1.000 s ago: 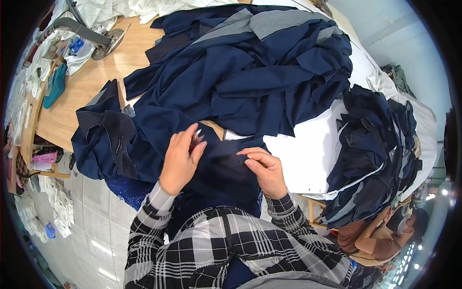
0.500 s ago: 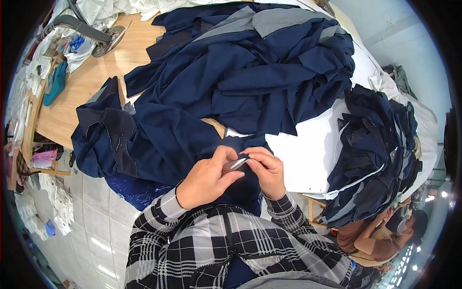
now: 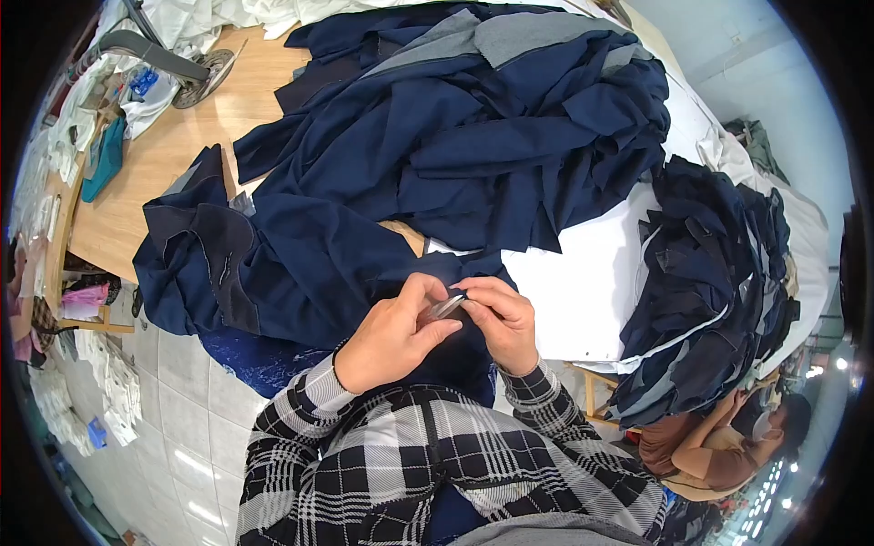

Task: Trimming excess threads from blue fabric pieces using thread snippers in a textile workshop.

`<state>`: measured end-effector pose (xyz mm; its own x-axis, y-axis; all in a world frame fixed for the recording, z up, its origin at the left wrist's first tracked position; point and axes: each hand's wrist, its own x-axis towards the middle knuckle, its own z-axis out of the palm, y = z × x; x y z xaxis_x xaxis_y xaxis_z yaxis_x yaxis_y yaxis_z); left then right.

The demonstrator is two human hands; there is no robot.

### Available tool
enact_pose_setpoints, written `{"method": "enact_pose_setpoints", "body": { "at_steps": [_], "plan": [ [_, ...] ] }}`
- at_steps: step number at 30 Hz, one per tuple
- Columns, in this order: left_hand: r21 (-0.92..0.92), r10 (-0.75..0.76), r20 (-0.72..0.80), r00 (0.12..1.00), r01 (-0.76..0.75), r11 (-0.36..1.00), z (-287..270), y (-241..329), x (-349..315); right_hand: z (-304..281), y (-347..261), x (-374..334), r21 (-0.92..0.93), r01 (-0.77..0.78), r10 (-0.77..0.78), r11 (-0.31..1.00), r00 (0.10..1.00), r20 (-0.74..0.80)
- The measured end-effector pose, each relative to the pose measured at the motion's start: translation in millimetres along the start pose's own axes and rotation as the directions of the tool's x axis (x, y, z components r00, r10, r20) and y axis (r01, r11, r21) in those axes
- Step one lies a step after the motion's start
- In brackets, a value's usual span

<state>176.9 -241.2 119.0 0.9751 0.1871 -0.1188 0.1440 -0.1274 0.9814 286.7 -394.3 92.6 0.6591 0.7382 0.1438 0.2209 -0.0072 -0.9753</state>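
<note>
Just above my lap, my left hand (image 3: 384, 338) is closed around small silver thread snips (image 3: 444, 308), their handles mostly hidden in the palm. The tip points at the fingers of my right hand (image 3: 505, 329). Those fingers pinch a narrow edge of navy fabric at the snips' tip; any thread there is too small to make out. From there the navy garment (image 3: 319, 255) spreads over the table edge to the left, with a dark facing (image 3: 214, 237) turned up on it. Below my hands, its lower part hangs toward my lap.
A large heap of navy pieces with grey lining (image 3: 546, 41) covers the table's far side. On the right hangs a dark bundle of cut pieces (image 3: 701, 273) beside a white surface (image 3: 583, 309). A metal stand (image 3: 196, 77) is far left; a seated co-worker (image 3: 719, 446) is lower right.
The snips have turned slightly between my left fingers, their blades now less bright and lying closer to the right fingertips. Both hands stay nearly in place.
</note>
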Motion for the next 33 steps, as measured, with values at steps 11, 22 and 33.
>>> {"method": "enact_pose_setpoints", "body": {
  "at_steps": [11,22,33],
  "plan": [
    [-0.016,-0.012,0.012,1.0,0.012,1.0,0.5,-1.5,1.6,-0.7,-1.7,0.6,0.0,0.005,-0.005,1.0,1.0,0.019],
    [-0.008,0.008,0.033,0.999,-0.008,1.0,1.1,-1.9,2.1,-3.6,4.2,1.2,-0.053,0.108,-0.106,0.993,0.994,0.028],
    [-0.131,-0.039,0.073,0.997,0.048,0.99,2.2,-6.1,4.2,-3.6,2.8,1.4,-0.111,0.142,-0.139,0.984,0.99,0.035]
  ]
}}
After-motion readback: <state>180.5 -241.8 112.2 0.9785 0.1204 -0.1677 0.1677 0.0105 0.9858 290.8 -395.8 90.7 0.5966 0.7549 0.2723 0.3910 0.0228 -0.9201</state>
